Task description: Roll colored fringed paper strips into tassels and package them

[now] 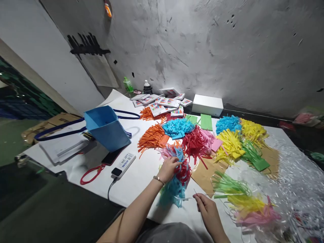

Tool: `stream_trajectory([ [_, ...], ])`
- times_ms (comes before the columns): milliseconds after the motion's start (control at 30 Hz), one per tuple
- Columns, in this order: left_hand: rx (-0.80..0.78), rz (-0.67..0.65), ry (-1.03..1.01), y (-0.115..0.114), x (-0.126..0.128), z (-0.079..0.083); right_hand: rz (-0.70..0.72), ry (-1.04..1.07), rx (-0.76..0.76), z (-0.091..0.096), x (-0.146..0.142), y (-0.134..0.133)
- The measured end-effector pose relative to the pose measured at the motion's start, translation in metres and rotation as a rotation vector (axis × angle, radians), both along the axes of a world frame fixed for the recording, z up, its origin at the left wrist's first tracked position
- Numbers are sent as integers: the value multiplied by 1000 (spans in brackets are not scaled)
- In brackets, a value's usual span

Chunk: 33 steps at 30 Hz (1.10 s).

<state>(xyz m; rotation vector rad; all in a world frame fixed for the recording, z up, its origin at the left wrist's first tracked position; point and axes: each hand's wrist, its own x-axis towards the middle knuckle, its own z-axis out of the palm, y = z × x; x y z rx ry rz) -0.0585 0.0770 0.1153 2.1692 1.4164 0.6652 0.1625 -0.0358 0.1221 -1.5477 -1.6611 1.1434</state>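
A bunch of tissue-paper tassels (182,172) in red, blue and pink hangs over the table's near side. My left hand (169,169), with a bracelet at the wrist, is closed on its upper part. Lower down, light-blue strands (174,190) dangle beside the red ones. To the right, my right hand (206,207) pinches a thin whitish string (188,198) that runs towards the blue strands. Just beyond that hand lie loose green strips (230,185), yellow strips (246,201) and pink strips (260,216).
Fringed paper bundles in orange (153,137), blue (178,127), red (194,140) and yellow (229,145) lie farther back. Flat printed boxes (169,102) and a white box (207,104) stand by the wall. At left are a blue bag (103,126) and a power bank (124,165); clear plastic (298,182) covers the right.
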Motion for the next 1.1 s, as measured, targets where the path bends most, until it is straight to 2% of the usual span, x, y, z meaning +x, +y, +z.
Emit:
stream_trajectory([
  [67, -7, -25, 100, 25, -1, -10, 15, 19, -27, -3, -4, -5],
  [133, -7, -25, 110, 40, 3, -13, 58, 28, -29, -3, -9, -10],
  [200, 17, 2, 113, 49, 4, -8, 72, 25, -20, -3, -10, -13],
  [300, 85, 107, 96, 54, -9, 12, 10, 7, -20, -7, -2, -14],
  [400, 118, 181, 91, 52, -30, 35, -43, -7, -27, -15, 4, -14],
  [600, 24, 133, 151, 27, -65, 64, 51, -61, -4, -23, -5, -7],
  [700, -23, 299, 154, 17, -84, 75, 74, -78, 33, -24, -8, -4],
  [767, -77, 404, 246, 16, -94, 77, 79, -83, 40, -27, -7, -4],
  [800, -117, 417, 316, 17, -95, 75, 83, -86, 41, -28, -7, -4],
  [867, -217, 351, 432, 21, -88, 64, 97, -90, 46, -31, -8, -5],
  [1000, -319, 139, 462, 26, -47, 20, 107, -89, 72, -31, -8, -7],
  [1100, -313, 102, 476, 25, -21, -13, 93, -101, 84, -32, -4, -10],
])
